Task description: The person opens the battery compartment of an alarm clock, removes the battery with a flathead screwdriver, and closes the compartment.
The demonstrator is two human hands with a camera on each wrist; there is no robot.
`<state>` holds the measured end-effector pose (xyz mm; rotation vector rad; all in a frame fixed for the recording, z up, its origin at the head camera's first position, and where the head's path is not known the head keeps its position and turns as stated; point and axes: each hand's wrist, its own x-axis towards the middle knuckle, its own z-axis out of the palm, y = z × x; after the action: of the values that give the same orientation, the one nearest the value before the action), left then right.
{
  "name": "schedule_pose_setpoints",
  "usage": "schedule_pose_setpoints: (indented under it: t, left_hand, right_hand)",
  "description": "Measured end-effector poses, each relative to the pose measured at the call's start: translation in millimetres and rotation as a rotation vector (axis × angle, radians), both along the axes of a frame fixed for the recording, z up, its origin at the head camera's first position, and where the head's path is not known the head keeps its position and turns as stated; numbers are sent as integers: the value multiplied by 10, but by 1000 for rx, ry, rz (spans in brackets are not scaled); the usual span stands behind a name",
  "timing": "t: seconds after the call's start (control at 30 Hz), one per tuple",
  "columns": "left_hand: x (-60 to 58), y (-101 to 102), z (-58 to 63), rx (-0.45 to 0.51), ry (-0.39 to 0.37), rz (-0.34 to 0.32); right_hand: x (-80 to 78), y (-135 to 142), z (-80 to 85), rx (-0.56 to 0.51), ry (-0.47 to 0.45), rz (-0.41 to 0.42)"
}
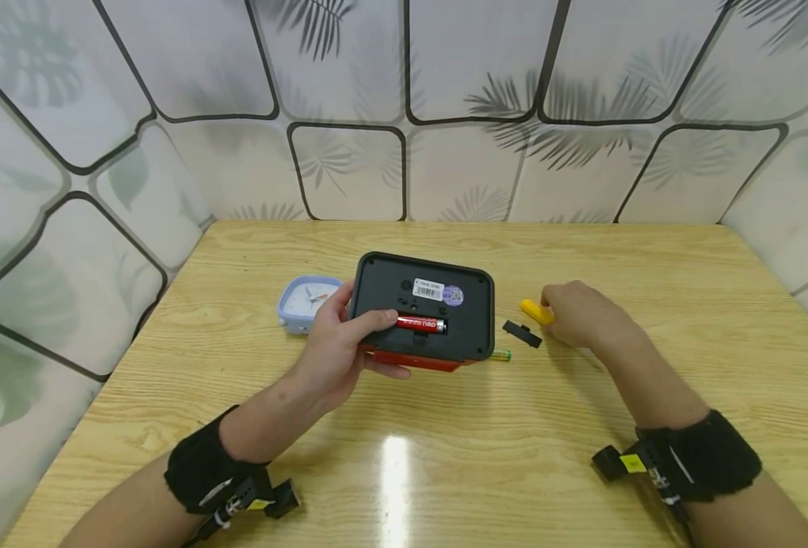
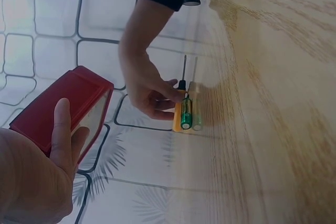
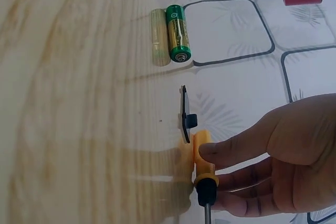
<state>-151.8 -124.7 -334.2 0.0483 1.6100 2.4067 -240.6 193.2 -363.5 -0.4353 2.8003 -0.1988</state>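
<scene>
My left hand [image 1: 331, 354] grips a red-cased device [image 1: 390, 285] above the table, its black back tilted towards me. A red battery [image 1: 423, 325] sits in the open compartment in that back, with the left thumb resting at its left end. On the right, my right hand [image 1: 579, 316] pinches the yellow handle of a screwdriver [image 3: 203, 153] between thumb and fingers, low at the tabletop. The screwdriver's shaft points towards the wrist camera in the right wrist view. Beside the handle lies a small black battery cover [image 1: 522, 333]. The front of the device is mostly hidden.
A light blue alarm clock [image 1: 302, 302] stands behind my left hand, partly covered by it. A green and gold battery [image 3: 179, 34] lies on the wooden table [image 1: 294, 472], partly behind the device in the head view. Patterned walls [image 1: 349, 171] border the table.
</scene>
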Motion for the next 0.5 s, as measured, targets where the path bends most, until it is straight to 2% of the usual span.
schedule_pose_setpoints:
  t: [0.23,0.37,0.5]
  left_hand:
    - [-8,5,-4,0,-1,2]
    - [-10,9,-7,1,-1,-3]
    - [-14,15,-8,-5,-2,-5]
  right_hand:
    - [4,-33,66,-12,52,1]
    - [46,-79,167,-38,156,-6]
    - [142,-153,305,-159,299,-23]
